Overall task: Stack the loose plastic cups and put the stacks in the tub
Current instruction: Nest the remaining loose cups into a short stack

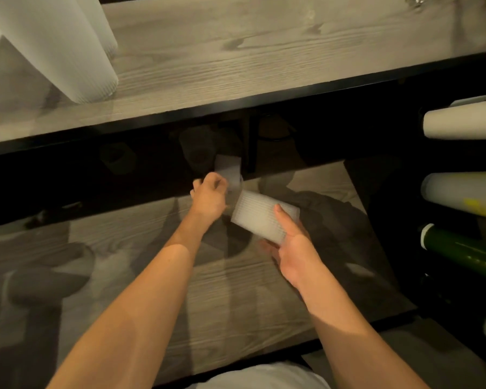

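A: Which step do we show here?

B: Stacking. Our right hand (293, 248) grips a ribbed, translucent white cup (264, 217) lying on its side above the lower shelf (124, 248). Our left hand (209, 196) closes around a second cup (229, 171) at the dark gap under the counter (236, 51).

A: And the next move?

B: We judge that the two cups must be lined up mouth to base and slid together (the tapered walls should nest easily). No tub is visible.

A: Materials?

B: Thin frosted plastic with fine ridges; wood-grain shelf under a glossy film; tall finished stacks (54, 46) standing on the counter, and smooth rolls (463, 122) on the right.
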